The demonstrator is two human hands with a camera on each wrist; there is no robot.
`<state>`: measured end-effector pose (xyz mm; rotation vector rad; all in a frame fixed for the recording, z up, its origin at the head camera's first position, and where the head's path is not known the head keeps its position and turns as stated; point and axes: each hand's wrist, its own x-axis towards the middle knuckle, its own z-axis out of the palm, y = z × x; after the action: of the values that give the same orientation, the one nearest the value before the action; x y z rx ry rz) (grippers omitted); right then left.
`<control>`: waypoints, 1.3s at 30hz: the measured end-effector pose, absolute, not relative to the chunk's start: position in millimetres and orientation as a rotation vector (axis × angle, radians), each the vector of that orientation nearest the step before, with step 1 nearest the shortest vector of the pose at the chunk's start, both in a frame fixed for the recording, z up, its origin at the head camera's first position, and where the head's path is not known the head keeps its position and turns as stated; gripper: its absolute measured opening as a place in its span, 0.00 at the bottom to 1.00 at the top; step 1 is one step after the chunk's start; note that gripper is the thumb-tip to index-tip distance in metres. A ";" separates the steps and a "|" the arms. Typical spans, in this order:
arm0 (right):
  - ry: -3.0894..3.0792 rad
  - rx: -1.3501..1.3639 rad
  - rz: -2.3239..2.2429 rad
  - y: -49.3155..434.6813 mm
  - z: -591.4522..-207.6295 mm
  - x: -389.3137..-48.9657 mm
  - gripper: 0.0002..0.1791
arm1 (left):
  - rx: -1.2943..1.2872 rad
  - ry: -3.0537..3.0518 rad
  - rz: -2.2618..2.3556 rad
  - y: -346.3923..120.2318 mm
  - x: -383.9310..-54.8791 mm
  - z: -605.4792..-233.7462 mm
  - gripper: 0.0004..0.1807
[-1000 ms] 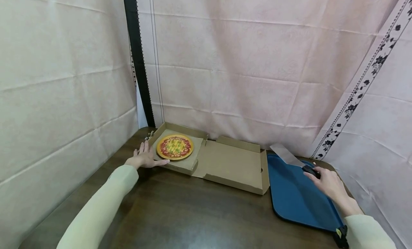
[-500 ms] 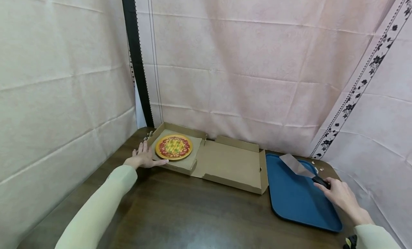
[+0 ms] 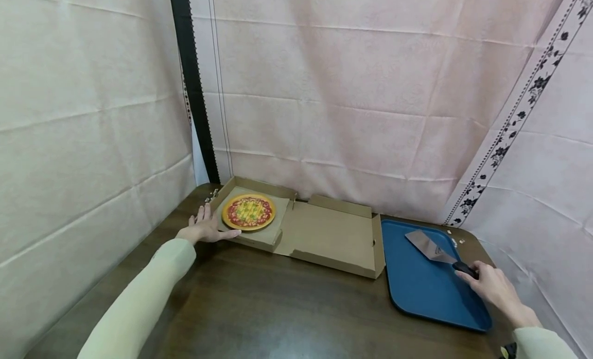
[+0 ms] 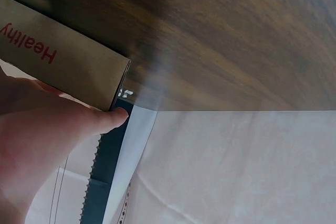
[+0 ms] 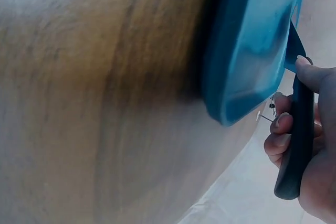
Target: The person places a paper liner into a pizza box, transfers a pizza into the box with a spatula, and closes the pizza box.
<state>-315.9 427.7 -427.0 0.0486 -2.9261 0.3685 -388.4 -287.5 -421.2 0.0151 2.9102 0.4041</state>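
My right hand (image 3: 495,289) grips the black handle (image 5: 299,135) of a metal spatula (image 3: 426,245) with a broad flat blade. The blade overlaps the upper part of a blue tray (image 3: 431,292) in the head view. My left hand (image 3: 205,227) rests at the near left corner of an open cardboard pizza box (image 3: 331,235), fingers spread and thumb along the front wall. Red lettering shows on that wall (image 4: 58,51) in the left wrist view. A round pizza (image 3: 248,212) with yellow and red topping lies in the box's left half.
All of this stands on a dark wooden table (image 3: 278,307). Pale cloth curtains (image 3: 352,91) hang behind it and on both sides. Small white bits (image 3: 454,240) lie behind the tray, and a small dark object (image 3: 508,350) is by the right sleeve.
The spatula has moved right and toward me, and its blade has dropped from beside the box to over the tray. My left hand keeps its place at the box corner.
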 end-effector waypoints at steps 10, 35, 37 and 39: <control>-2.977 -0.001 0.375 429.1 -429.6 -312.8 0.26 | 0.005 2.918 0.349 -285.1 -385.8 -419.5 0.67; -2.944 0.053 0.234 429.0 -434.5 -312.6 0.20 | 0.014 2.935 0.393 -283.4 -383.1 -415.9 0.65; -2.926 0.048 0.201 424.8 -430.9 -314.7 0.21 | 0.010 2.935 0.389 -283.3 -382.4 -416.0 0.65; -2.877 0.062 0.158 415.9 -426.2 -318.2 0.21 | 0.003 2.934 0.390 -284.3 -382.4 -418.5 0.66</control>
<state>-318.2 415.9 -426.2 0.0623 -2.8772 0.1578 -382.4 -284.3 -418.5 0.0028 2.9339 0.3903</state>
